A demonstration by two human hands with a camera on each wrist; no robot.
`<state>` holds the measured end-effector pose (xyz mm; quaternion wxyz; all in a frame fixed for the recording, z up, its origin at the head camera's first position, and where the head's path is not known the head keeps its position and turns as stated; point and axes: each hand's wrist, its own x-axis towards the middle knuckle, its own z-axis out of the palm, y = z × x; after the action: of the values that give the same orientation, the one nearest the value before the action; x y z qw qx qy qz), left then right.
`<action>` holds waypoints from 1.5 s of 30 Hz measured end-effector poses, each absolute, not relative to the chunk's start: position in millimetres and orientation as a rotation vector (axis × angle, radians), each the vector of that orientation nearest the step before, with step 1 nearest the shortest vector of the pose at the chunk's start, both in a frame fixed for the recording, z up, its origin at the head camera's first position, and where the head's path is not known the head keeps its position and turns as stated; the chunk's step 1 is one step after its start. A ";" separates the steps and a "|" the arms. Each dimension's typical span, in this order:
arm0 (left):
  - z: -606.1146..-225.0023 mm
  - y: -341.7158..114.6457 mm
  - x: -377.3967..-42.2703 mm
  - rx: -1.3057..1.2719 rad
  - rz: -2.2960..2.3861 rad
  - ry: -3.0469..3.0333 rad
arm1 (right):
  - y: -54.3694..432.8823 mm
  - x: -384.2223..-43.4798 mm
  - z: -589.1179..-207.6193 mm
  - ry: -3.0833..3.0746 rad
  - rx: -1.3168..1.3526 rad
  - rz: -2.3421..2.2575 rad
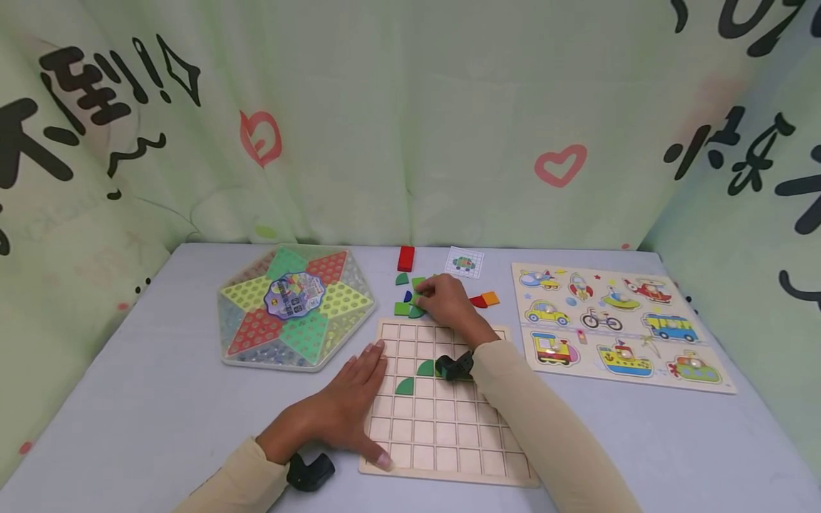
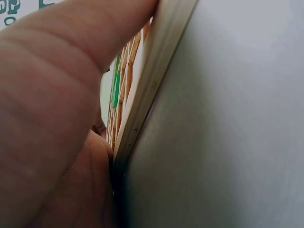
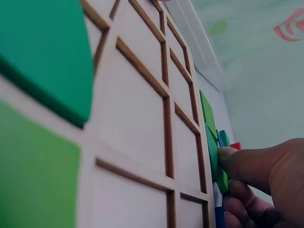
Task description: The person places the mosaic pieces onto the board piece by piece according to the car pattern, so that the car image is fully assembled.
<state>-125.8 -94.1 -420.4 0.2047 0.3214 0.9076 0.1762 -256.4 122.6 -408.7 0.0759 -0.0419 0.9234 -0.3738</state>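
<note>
"Wooden board [image 1: 445,433] first: where is it?"

"On the table [image 1: 147,399], straight in front of the person, its grid of squares facing up. The left hand [image 1: 346,406] lies along its left side."

"How is that hand held?"

"Spread wide, fingers nearly straight, with the thumb stretched out over the near left corner. It presses on the board's edge and has nothing between its fingers."

"And the right hand [image 1: 445,303]?"

"It reaches across the board to the loose pieces just past the far edge. Its fingers are bent, and the thumb tip is against the green pieces [image 3: 207,111]. I can't tell whether it pinches one or only touches it."

"What else lies around it?"

"A light green square [image 1: 402,308] to its left, a red block [image 1: 406,258] farther back, and an orange square [image 1: 490,298] to the right. A small picture card [image 1: 465,262] lies behind the hand."

"Anything set in the grid?"

"Two dark green quarter circles [image 1: 405,386], each in its own square. Beside the farther one sits a light green piece [image 3: 38,175], mostly hidden under the right wrist in the head view."

"And at the sides?"

"A star-patterned game box [image 1: 256,320] on the left, a picture puzzle [image 1: 594,337] on the right."
</note>
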 end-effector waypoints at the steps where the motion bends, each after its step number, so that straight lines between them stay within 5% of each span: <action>1: -420.5 -94.2 -125.7 0.895 0.493 2.530 | 122.3 -256.2 -408.6 2.770 -0.128 -1.110; 45: -420.3 -94.3 -126.0 0.882 0.490 2.524 | 163.9 -222.2 -396.3 2.726 -0.417 -1.210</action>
<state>-126.0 -94.3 -420.3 0.2103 0.3173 0.9078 0.1763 -222.2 163.9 -396.3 0.0652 -0.1383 0.9033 -0.4009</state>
